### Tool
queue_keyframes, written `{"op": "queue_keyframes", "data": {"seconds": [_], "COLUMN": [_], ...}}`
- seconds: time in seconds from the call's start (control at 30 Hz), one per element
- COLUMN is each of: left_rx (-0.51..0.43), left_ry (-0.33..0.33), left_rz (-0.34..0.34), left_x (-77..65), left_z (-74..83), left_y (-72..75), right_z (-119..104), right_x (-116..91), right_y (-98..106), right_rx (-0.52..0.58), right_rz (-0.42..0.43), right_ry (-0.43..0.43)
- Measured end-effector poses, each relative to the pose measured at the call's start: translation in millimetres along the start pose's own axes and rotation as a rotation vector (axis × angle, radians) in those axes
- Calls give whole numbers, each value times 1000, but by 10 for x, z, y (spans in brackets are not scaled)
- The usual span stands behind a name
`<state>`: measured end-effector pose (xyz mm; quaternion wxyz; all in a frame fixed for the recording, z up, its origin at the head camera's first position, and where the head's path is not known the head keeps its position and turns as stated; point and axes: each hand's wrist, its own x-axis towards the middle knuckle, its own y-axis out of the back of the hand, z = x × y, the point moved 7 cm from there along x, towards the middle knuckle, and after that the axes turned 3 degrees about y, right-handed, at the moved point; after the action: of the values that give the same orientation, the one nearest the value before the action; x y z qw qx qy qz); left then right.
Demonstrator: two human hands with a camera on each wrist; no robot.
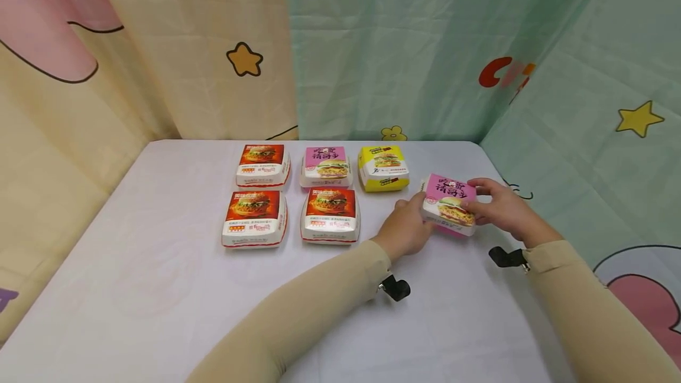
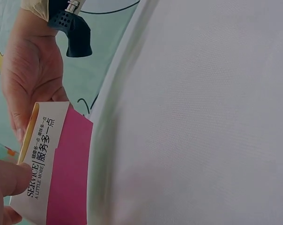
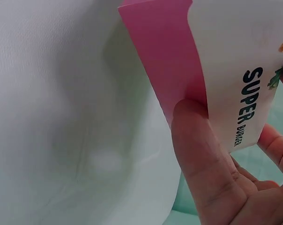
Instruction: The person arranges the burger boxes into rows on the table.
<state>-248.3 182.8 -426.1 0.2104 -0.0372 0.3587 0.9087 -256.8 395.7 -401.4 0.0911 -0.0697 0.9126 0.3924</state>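
Observation:
Both hands hold a pink-and-white burger box (image 1: pixel 449 205) at the right of the table, tilted, with its printed lid facing up. My left hand (image 1: pixel 405 226) grips its left side; in the left wrist view the left fingers (image 2: pixel 10 177) lie on the lettered side wall. My right hand (image 1: pixel 502 208) pinches the opposite side, its thumb (image 3: pixel 197 145) against the pink and white wall in the right wrist view. Just left of the held box stands a yellow-and-white burger box (image 1: pixel 384 168). A second pink burger box (image 1: pixel 326 167) sits left of the yellow one.
Three red-and-white burger boxes stand at the left: a back one (image 1: pixel 263 165), a front one (image 1: pixel 255 219) and one (image 1: pixel 330 216) before the second pink box. A white-covered table (image 1: pixel 159 288) lies beneath, with printed curtains (image 1: pixel 372 46) behind and at the sides.

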Motion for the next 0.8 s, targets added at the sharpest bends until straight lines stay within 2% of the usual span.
{"op": "queue_keyframes", "data": {"seconds": [0.53, 0.8], "left_rx": [1, -20], "left_ry": [70, 106], "left_rz": [19, 35], "left_x": [-198, -279], "left_z": [-230, -321], "left_y": [172, 237], "right_z": [-272, -369], "right_x": [34, 76], "right_y": [-261, -380], "right_rx": [-7, 8], "right_rz": [-38, -73], "right_ry": [62, 64]}}
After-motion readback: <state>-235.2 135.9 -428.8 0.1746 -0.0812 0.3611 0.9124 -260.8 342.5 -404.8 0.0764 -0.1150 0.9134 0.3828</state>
